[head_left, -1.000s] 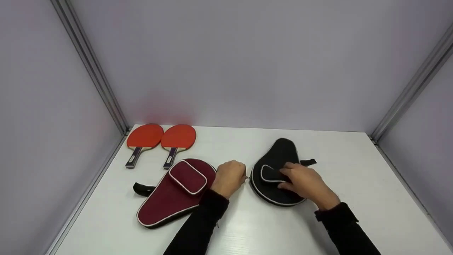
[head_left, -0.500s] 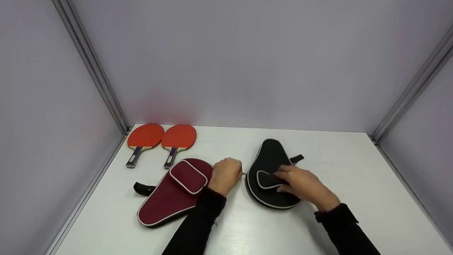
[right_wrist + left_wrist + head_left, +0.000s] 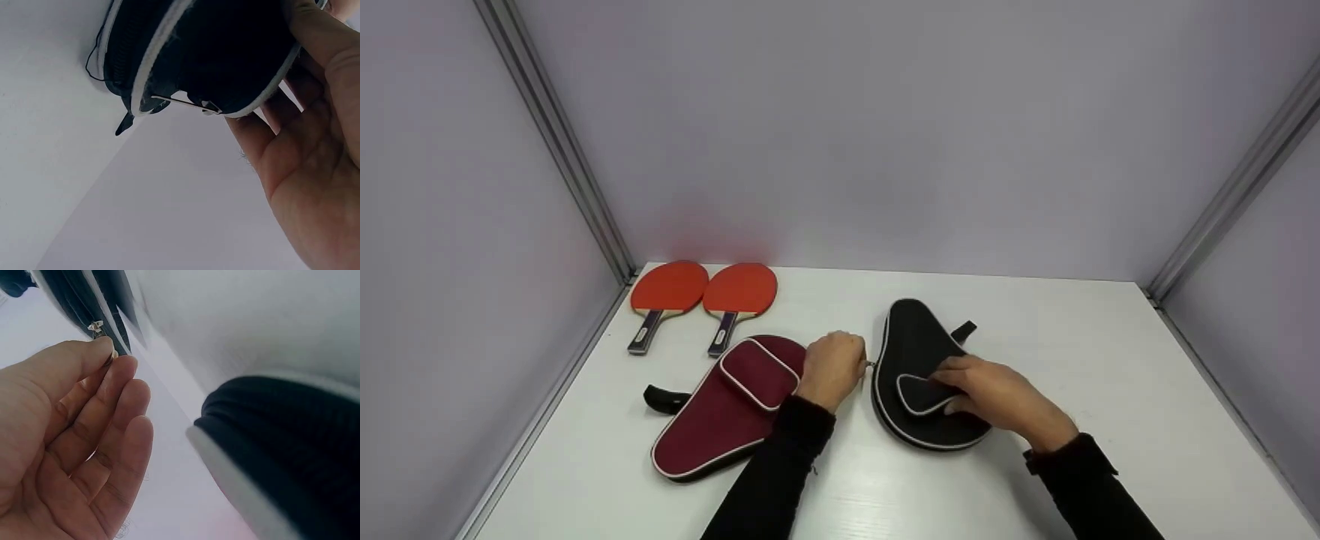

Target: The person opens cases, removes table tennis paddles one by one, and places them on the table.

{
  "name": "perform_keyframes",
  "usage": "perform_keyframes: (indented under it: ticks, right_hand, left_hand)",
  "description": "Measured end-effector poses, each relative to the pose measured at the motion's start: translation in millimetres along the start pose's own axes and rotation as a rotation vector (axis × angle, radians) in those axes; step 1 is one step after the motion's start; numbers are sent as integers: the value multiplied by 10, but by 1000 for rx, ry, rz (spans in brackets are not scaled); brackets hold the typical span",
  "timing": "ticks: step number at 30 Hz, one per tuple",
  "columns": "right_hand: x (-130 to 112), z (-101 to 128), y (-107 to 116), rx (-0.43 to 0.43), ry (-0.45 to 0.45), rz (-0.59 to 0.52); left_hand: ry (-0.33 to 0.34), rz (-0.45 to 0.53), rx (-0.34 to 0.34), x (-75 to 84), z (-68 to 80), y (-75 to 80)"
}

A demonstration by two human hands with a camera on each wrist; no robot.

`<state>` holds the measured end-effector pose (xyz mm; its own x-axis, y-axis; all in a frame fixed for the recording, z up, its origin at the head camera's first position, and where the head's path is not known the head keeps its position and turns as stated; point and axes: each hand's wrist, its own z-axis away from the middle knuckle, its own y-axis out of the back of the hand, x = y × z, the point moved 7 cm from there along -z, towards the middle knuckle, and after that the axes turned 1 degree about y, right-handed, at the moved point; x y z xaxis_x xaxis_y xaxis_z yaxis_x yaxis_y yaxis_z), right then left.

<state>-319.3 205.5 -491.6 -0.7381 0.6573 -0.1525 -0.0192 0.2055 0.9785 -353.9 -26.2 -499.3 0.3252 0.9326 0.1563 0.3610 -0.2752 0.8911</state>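
- Currently pinching the tab of a metal zip slider (image 3: 96,327) at the side of the black case (image 3: 913,337), between thumb and fingertip of the left grip (image 3: 834,371); seemingly prone to slipping off, from so small a hold.
- Pinching the small pocket (image 3: 921,395) on top of that case with the right grip (image 3: 994,394); perhaps twisting the whole body round instead of anchoring it, by bracing on soft cloth only, apart from the slider.
- Resting pocket side up on the white desk (image 3: 1110,360), between both grips; so liable to slide sideways under a strong tug, for lack of any other visible restraint.
- Possibly jamming the slider, by pulling across the seam rather than along it, or by catching a thin dark loop (image 3: 91,67), visible at the case's edge in the right wrist view.
- Maybe knocking the maroon case (image 3: 712,427) askew, by swinging the dark left sleeve (image 3: 802,435) too low; impossible to tell from above whether touching or merely overlapping.
- Conceivably stretching the pocket's stitching, by resisting a hard pull through it alone.
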Motion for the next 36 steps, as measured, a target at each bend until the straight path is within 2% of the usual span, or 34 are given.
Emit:
perform_keyframes:
  ticks: [2,4,9,11,16,18,20,26,36]
  right_hand:
    - [-11,1,0,-3,11,-3]
    - [-26,1,2,-13,15,-10]
    - [-74,12,2,-32,38,-11]
    - [-92,27,4,-40,43,-6]
    - [-154,86,36,-53,60,15]
    - [-184,111,50,-61,70,28]
    - [-215,133,64,-68,85,50]
    - [-281,187,111,-79,115,145]
    - [-257,282,137,-88,176,288]
  left_hand:
    - [7,-5,-3,32,10,82]
    - [17,-16,-14,25,9,78]
    - [25,-7,-13,-40,-4,-7]
    - [20,-25,4,-104,-29,-142]
    - [39,-24,-17,-100,-33,-85]
    - [60,-12,-39,-56,-14,60]
    - [78,-28,-42,-60,-9,88]
    - [118,-64,-46,-87,-12,130]
    - [137,-60,-26,-98,-6,154]
